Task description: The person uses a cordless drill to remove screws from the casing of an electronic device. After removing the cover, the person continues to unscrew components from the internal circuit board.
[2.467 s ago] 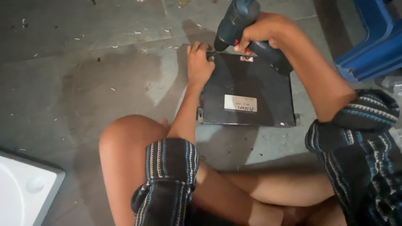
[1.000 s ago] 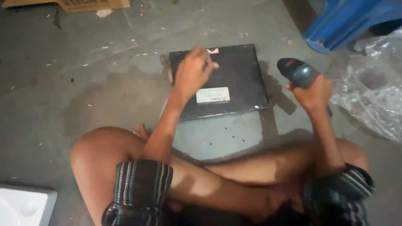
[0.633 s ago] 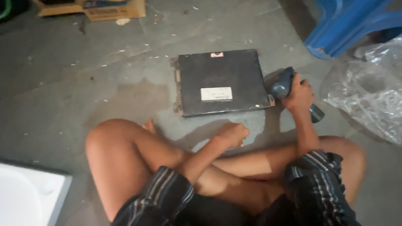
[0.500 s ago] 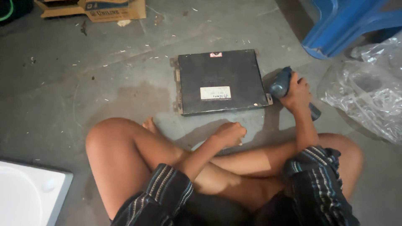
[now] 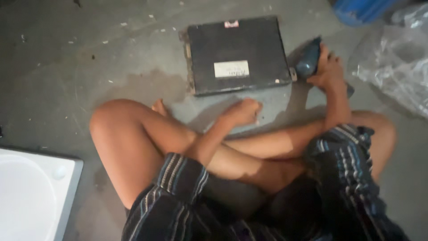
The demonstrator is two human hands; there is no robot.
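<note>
1. Closest to the camera are the person's striped shorts [image 5: 178,196]. The person sits cross-legged on the grey concrete floor [image 5: 67,67], with bare knees out to each side.
2. At the bottom left corner sits a white tub [image 5: 31,192] with a rounded inside. It is well apart from both hands.
3. A little farther out is the left hand [image 5: 243,111]. It is curled into a loose fist with the fingers tucked in. It rests low by the floor, just in front of the crossed legs. I cannot tell if anything small is inside the fist.
4. The left hand is near the front edge of the black flat box [image 5: 236,53], but it does not touch it.
5. The right hand [image 5: 327,67] is out to the right. Its fingers are wrapped tight around a dark blue power drill [image 5: 310,60]. The drill sits low, just beside the right edge of the box.
6. The black flat box lies flat on the floor. It has a white sticker in the middle and a small red and white one at its far edge.
7. To the right lies a crinkly clear plastic bag [image 5: 397,67].
8. Farthest away, at the top right, is a piece of something blue plastic [image 5: 361,9].
</note>
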